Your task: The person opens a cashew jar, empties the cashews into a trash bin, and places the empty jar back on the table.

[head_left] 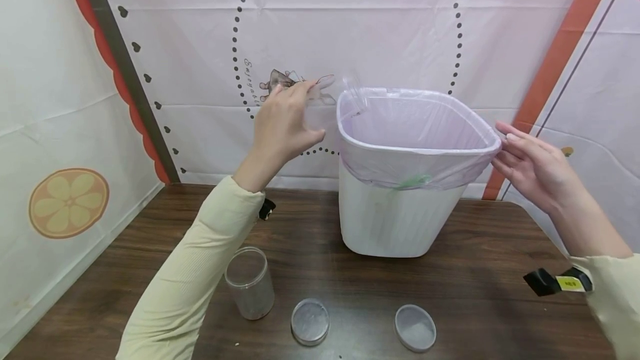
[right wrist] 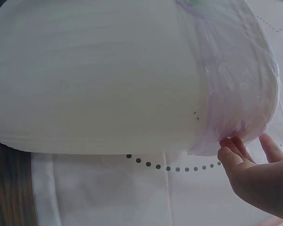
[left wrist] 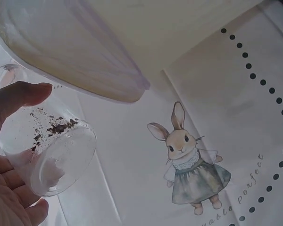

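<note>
1. At 7 o'clock on the wooden table [head_left: 480, 293], an open clear jar [head_left: 249, 282] stands upright; two round lids [head_left: 310, 321] lie flat to its right, near 6 o'clock.
2. Your left hand [head_left: 280, 126] is raised at 11 o'clock, fingers and thumb curled round a second clear jar [left wrist: 49, 153], tipped toward the bin's left rim with dark crumbs clinging inside.
3. The white bin [head_left: 395, 221], lined with a pale purple bag [head_left: 415, 126], sits centre, around 1 o'clock.
4. Your right hand [head_left: 530, 168] at 3 o'clock has nearly straight fingers touching the bag at the bin's right corner, gripping nothing firmly.
5. This looks like emptying the jar; next, judge the mouth over the opening before tipping further.
</note>
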The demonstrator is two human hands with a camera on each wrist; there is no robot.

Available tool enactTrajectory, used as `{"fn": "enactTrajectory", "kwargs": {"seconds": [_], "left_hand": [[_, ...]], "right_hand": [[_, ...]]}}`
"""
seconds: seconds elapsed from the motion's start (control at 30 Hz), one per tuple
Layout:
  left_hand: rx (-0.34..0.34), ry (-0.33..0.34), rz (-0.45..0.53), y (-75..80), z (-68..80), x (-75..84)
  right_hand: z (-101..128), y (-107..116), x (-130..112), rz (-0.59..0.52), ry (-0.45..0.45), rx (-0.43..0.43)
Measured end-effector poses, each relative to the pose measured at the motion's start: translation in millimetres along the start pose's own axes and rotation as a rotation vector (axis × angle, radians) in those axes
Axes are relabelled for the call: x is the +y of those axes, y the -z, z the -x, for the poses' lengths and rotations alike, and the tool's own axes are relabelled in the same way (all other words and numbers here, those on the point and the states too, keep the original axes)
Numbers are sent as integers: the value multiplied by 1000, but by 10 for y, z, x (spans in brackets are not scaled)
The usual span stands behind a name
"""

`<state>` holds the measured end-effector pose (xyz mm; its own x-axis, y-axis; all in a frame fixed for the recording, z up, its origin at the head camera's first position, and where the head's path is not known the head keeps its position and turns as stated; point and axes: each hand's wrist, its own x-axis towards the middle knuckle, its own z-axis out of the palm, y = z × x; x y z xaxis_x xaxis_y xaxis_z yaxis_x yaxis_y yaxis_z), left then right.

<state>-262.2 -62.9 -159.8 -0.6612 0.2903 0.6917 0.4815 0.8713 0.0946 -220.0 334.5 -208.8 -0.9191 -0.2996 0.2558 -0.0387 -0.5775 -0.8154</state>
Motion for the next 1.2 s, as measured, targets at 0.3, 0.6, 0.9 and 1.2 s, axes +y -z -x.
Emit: {"fn": "enactTrajectory", "kwargs": {"seconds": [0.3,0.6,0.9,1.2], "left_hand": [[8,98,191,50,163,13],[14,124,382,86,367,33],[45,38,575,61,594,109],[26,-12,655,21,792,216]], "right_hand": [[129,34,73,-160,-1,-125],[288,11,139,-136,-4,-148],[392,12,247,-136,-23,-257],[477,36,336,-140,-39,-310]]}}
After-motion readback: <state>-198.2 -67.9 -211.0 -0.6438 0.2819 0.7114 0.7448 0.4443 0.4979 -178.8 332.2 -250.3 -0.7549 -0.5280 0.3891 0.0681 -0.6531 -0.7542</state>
